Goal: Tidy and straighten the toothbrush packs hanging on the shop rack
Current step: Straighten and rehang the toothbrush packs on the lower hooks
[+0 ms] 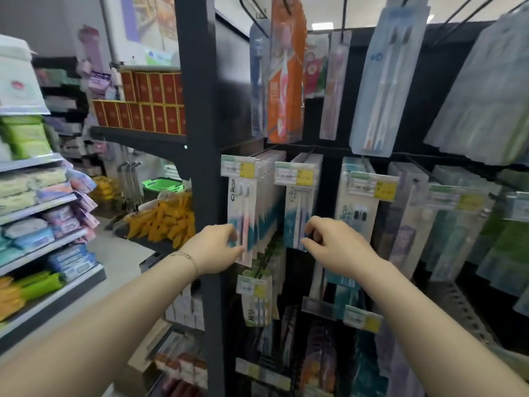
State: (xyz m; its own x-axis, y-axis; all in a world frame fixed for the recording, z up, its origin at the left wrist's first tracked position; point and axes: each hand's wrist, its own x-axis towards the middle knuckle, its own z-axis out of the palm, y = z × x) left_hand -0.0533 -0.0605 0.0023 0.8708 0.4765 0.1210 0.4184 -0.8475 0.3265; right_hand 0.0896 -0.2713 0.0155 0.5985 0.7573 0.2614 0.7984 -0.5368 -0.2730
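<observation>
Beside the left hand: the left hand (217,247) has the black metal upright post (200,124) of the rack at its 9 o'clock, just beside the wrist. A thin chain bracelet (186,257) circles that wrist.
Below the hands: a small green-and-white toothbrush pack (256,306) hangs at 6 o'clock, apart from both hands.
Above the hands: white-and-yellow price tags (238,167) front the hooks at 12 o'clock and cover the pack tops. Higher still hangs a tall orange toothbrush pack (286,81).
Further out: red cardboard boxes (148,104) line a shelf at 10 o'clock, past the post.
Left hand pose: the forearm comes in from 7 o'clock with the back of the hand towards the camera. Fingers and thumb pinch the lower left edge of the white-and-teal card toothbrush pack with a pink brush (244,219).
Right hand pose: the right hand (335,242) reaches in from 5 o'clock, back uppermost. Its fingers are curled at the lower right edge of the white-and-teal toothbrush pack with a pale brush (297,216); blur hides whether they grip it.
Pack place: each pack is at the front of its stack on the middle row. The pink one is just right of the post, and the pale one is at its 3 o'clock across a dark gap.
Pack axis: both are near upright with the long axis running 12 to 6, brush heads at the top and printed faces towards the camera.
</observation>
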